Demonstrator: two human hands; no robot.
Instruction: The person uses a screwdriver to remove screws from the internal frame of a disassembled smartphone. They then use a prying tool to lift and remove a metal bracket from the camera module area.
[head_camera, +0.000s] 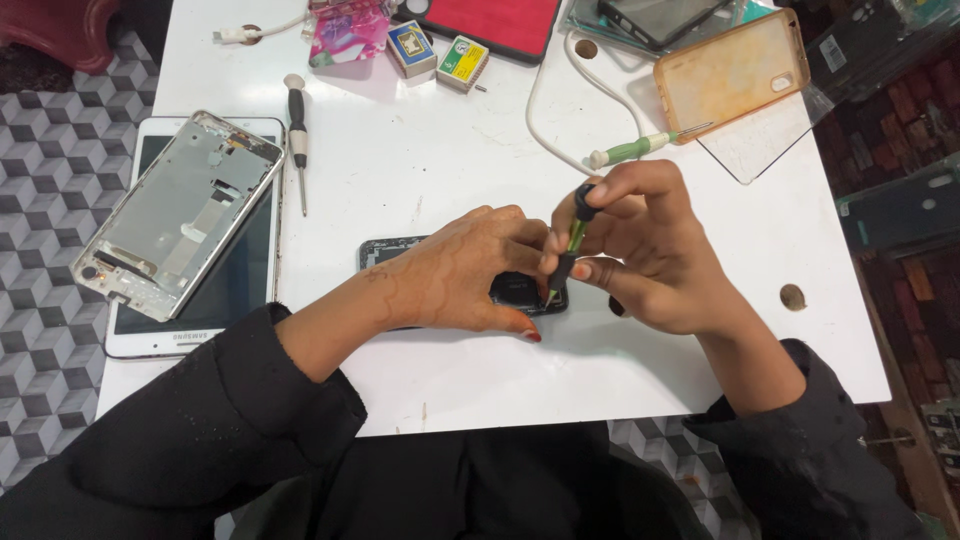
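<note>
A dark opened phone (385, 250) lies flat in the middle of the white table (440, 150). My left hand (465, 275) rests on top of it and presses it down, hiding most of it. My right hand (650, 245) holds a small green and black screwdriver (572, 245) upright, tip down on the phone's right end beside my left fingertips.
A white tablet (235, 285) with a silver metal frame (180, 212) on it lies at the left edge. A black-handled screwdriver (297, 135) lies beside it, a green one (640, 148) behind my hands. An orange phone case (730, 72), glass sheet, white cable and small boxes sit at the back.
</note>
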